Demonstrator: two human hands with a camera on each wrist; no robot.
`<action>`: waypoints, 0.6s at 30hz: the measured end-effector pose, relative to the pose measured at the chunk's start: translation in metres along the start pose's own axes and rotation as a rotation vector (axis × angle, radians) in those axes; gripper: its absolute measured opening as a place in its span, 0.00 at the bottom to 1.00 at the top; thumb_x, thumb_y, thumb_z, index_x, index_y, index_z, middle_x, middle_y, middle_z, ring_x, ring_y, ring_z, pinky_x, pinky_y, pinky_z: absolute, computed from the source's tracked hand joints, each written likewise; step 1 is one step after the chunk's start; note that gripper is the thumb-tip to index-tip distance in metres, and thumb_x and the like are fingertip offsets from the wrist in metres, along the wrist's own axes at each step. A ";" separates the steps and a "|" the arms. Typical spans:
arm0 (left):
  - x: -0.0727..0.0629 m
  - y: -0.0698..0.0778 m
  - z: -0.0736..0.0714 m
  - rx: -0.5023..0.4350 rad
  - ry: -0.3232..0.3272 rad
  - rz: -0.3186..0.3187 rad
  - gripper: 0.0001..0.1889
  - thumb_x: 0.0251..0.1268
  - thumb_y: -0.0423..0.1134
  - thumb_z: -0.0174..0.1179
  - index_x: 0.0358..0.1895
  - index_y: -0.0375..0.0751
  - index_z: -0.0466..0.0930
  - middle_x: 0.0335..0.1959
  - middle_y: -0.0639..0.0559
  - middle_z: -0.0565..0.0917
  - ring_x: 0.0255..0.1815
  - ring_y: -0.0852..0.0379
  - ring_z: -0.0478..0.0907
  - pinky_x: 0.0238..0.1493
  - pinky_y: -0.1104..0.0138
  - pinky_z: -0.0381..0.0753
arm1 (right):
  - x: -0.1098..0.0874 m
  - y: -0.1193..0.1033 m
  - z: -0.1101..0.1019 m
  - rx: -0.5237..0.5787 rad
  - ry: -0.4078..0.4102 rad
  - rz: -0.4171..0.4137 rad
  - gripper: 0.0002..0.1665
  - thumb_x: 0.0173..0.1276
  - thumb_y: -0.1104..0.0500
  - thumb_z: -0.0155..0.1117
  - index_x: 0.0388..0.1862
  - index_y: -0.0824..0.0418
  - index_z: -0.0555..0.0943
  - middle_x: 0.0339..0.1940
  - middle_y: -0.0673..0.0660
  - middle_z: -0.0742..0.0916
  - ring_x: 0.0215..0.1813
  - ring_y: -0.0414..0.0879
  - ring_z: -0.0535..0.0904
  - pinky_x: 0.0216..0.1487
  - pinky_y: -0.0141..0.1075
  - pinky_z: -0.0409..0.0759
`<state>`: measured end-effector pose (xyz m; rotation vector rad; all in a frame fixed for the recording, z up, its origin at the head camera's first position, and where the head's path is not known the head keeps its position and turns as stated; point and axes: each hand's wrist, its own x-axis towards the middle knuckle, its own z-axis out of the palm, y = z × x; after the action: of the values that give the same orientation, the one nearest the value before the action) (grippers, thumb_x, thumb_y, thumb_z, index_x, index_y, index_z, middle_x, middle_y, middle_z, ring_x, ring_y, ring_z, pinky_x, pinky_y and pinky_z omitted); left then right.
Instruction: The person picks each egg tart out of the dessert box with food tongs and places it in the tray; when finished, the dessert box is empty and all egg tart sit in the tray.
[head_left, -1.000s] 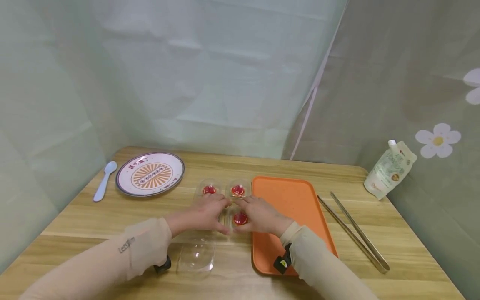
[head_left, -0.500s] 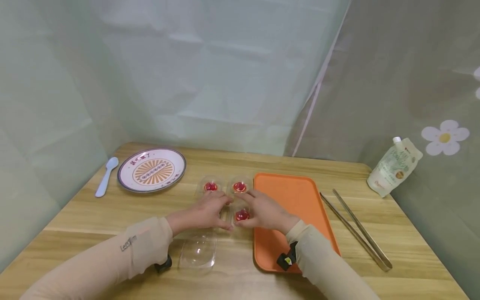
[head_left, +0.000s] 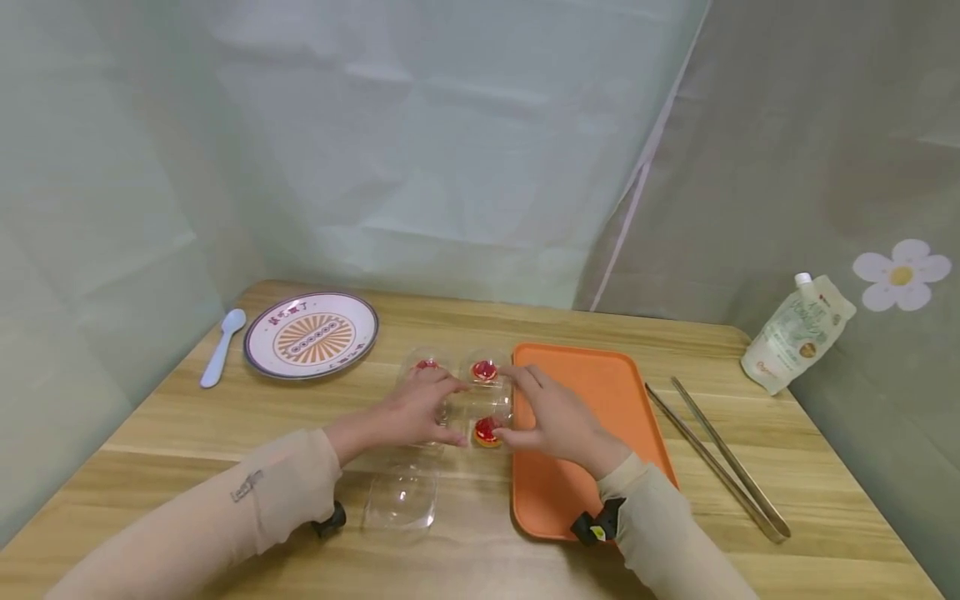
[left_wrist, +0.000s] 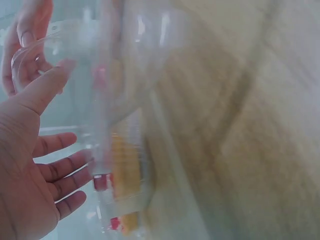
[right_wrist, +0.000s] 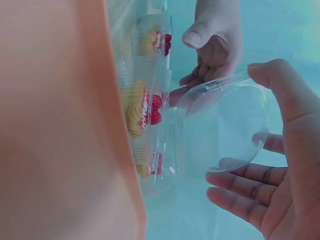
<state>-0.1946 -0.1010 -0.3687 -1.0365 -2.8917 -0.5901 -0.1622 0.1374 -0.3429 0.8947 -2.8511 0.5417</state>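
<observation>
My right hand (head_left: 558, 421) holds a clear plastic lid (right_wrist: 220, 84) by its edges, thumb on one side and fingers on the other. Below it, a tart (head_left: 487, 432) with a red berry topping sits in a clear plastic container. Two more tarts show behind: one (head_left: 484, 370) at the back right, the other (head_left: 427, 364) partly covered by my left hand (head_left: 411, 407). That hand is spread over the left-hand containers, its thumb apart from the fingers and overlapping the lid's edge in the left wrist view. Another clear lid (head_left: 401, 500) lies on the table in front.
An orange tray (head_left: 577, 367) lies under my right wrist, beside the containers. Metal tongs (head_left: 723, 462) and a spouted pouch (head_left: 798, 333) are on the right. A patterned plate (head_left: 311, 335) and a pale blue spoon (head_left: 223, 350) sit at the back left.
My right hand has moved right and spread, with the lid raised off the front right tart, whose crust now shows. My left hand stays over the left-hand containers. The head view shifts slightly.
</observation>
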 end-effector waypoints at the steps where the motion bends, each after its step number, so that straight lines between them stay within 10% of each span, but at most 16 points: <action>1: -0.001 0.001 -0.002 -0.001 0.010 0.001 0.42 0.42 0.60 0.72 0.63 0.42 0.73 0.59 0.43 0.77 0.63 0.43 0.70 0.71 0.44 0.60 | -0.002 0.000 -0.001 0.000 0.025 -0.005 0.45 0.58 0.42 0.68 0.71 0.55 0.63 0.57 0.57 0.79 0.44 0.49 0.81 0.41 0.41 0.82; 18: -0.016 0.026 -0.012 -0.048 0.150 0.061 0.45 0.38 0.59 0.75 0.65 0.51 0.70 0.59 0.48 0.76 0.62 0.47 0.70 0.69 0.43 0.63 | -0.025 0.001 0.002 0.136 0.289 -0.142 0.42 0.52 0.53 0.73 0.63 0.63 0.66 0.56 0.56 0.79 0.54 0.46 0.77 0.48 0.36 0.83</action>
<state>-0.1675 -0.0970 -0.3511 -1.0337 -2.7194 -0.7049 -0.1418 0.1509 -0.3505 0.9447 -2.4961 0.7845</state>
